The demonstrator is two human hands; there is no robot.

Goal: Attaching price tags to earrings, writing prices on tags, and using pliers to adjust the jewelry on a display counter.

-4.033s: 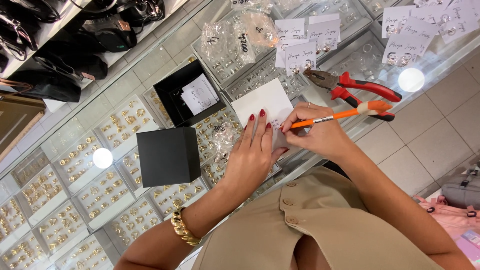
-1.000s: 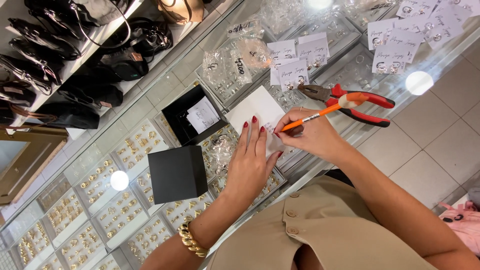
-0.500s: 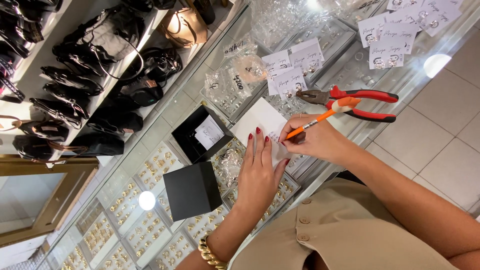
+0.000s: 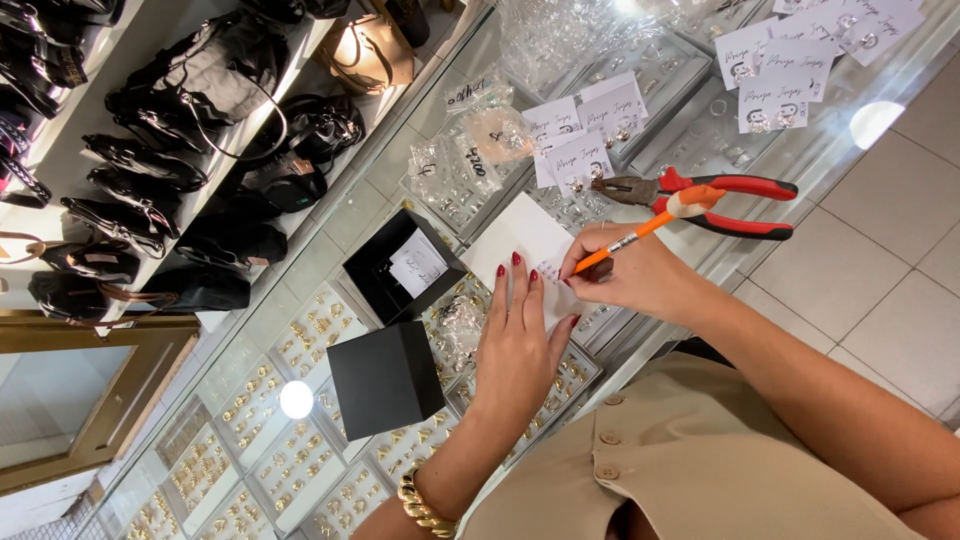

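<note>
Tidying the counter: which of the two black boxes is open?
The open black box farther from the person, holding a white card; the closed black box sits beside the left hand.

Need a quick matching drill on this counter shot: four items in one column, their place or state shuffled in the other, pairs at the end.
Items
1. pencil
2. pliers
3. open box
4. white card

Place or state
A. lies on the glass, red handles, untouched
B. pinned flat under the left hand
C. held in the right hand, tip on the card
D. black, with a small white card inside

Pairs: 1-C, 2-A, 3-D, 4-B
</note>
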